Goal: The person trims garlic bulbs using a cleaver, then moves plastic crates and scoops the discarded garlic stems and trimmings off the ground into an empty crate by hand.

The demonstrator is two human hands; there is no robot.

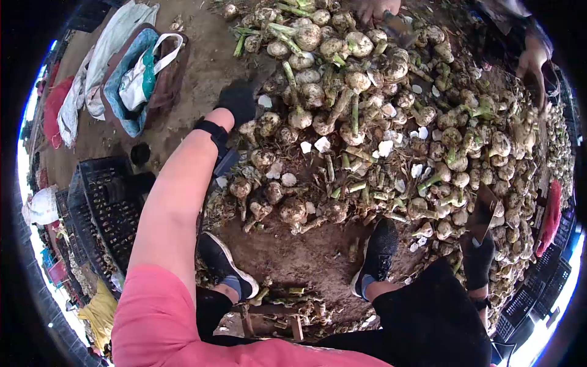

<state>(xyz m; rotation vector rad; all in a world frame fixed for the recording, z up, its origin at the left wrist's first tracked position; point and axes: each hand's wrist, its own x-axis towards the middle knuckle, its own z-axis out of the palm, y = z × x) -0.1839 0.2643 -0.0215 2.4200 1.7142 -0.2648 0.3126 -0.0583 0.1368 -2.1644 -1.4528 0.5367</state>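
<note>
My left hand (238, 103), in a dark glove, reaches to the left edge of a heap of garlic bulbs (307, 37) with cut green stems. Its fingers are dark and blurred, so whether they hold anything cannot be made out. My right hand (478, 260), also gloved, is closed on a knife (483, 211) whose broad blade points up over the right part of the heap. Loose garlic bulbs (293, 210) and white peelings (322, 144) lie on the soil in front of my feet.
Another person's hand (376, 9) is at the top of the heap, and a co-worker's hand (534, 61) is at the upper right. Black crates (110, 208) and cloth bags (131, 79) are at the left. A red cloth (550, 217) lies at the right.
</note>
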